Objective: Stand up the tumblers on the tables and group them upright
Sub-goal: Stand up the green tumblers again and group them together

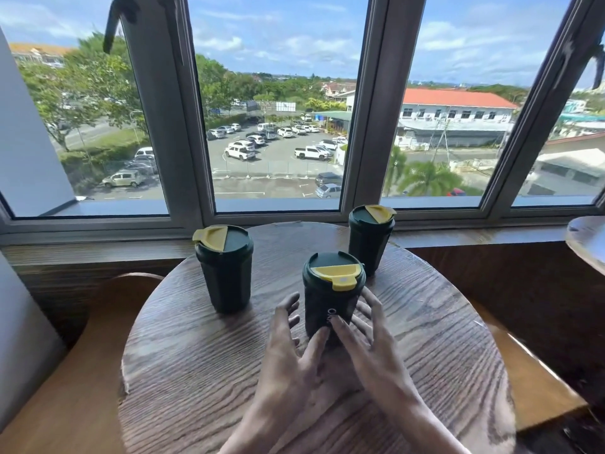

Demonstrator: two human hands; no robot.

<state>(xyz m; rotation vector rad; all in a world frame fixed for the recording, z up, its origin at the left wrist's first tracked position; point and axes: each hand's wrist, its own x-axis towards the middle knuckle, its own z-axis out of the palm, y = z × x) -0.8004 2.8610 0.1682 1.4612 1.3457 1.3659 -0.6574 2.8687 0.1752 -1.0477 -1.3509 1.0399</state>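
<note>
Three dark green tumblers with yellow lid flaps stand upright on a round wooden table [196,371]. One tumbler [226,273] is at the left, another [370,240] at the back right, and the nearest tumbler [330,299] is in the middle. My left hand [288,352] is beside the nearest tumbler's left side with fingers spread and straight, its thumb near the base. My right hand [370,342] is at its right side, fingers spread, the thumb touching the lower front. Neither hand wraps around it.
A wooden bench [65,404] curves around the table on both sides. A wooden sill [474,235] and a large window lie behind. The edge of a second round table [587,240] shows at the far right.
</note>
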